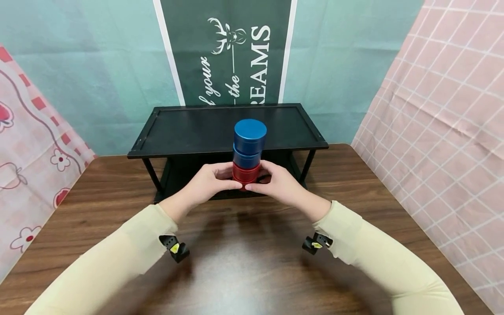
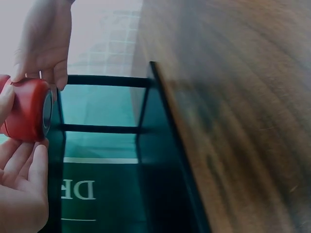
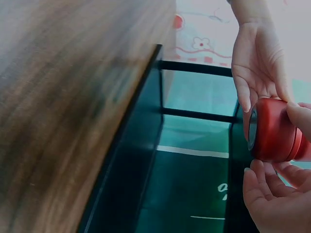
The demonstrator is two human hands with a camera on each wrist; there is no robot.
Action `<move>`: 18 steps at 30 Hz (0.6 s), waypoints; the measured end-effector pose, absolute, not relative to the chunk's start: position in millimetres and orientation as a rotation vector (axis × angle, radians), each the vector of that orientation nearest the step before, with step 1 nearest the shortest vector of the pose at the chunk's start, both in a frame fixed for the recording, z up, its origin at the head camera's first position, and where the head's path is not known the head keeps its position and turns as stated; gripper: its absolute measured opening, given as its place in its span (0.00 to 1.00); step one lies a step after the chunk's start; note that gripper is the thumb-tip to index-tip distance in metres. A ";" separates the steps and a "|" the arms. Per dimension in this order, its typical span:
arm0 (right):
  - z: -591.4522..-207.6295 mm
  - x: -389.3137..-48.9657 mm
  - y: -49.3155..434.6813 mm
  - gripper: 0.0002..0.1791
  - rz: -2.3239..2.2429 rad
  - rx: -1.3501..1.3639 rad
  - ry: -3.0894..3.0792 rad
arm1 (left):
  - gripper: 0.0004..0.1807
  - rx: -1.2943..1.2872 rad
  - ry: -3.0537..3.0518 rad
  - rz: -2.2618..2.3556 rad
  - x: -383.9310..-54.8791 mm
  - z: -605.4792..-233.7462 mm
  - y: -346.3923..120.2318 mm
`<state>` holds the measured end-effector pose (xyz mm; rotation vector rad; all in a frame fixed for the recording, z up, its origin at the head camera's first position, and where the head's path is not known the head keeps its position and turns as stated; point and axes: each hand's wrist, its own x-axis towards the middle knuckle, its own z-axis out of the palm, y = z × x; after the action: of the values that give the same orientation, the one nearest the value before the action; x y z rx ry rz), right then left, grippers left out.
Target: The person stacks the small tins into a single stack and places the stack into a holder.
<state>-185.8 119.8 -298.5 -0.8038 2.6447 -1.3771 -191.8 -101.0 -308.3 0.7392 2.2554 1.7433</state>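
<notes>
In the head view a round blue canister (image 1: 247, 159) with a flat, smooth top stands on a round red canister (image 1: 245, 174), making one upright column. My left hand (image 1: 212, 178) grips the red canister from the left, and my right hand (image 1: 277, 180) holds it from the right, thumbs on its near side and fingers wrapping behind. Both wrist views show the red canister's underside with a dark disc, raised above the table. The blue canister lies outside the wrist views.
Behind the hands is a black two-tier shelf (image 1: 189, 131) with thin legs, on a brown wooden table (image 1: 236, 271). A green printed cloth (image 1: 327, 65) hangs at the back. Pink patterned cloths flank the table on both sides.
</notes>
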 end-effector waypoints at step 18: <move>-264.2 -213.0 121.4 0.28 -1.454 -0.926 2.659 | 0.30 0.744 2.336 1.663 -211.2 -258.5 -103.8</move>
<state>-213.0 121.4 -264.2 -0.9262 2.6588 -1.4542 -211.2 -103.8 -258.5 0.7438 2.3359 1.6627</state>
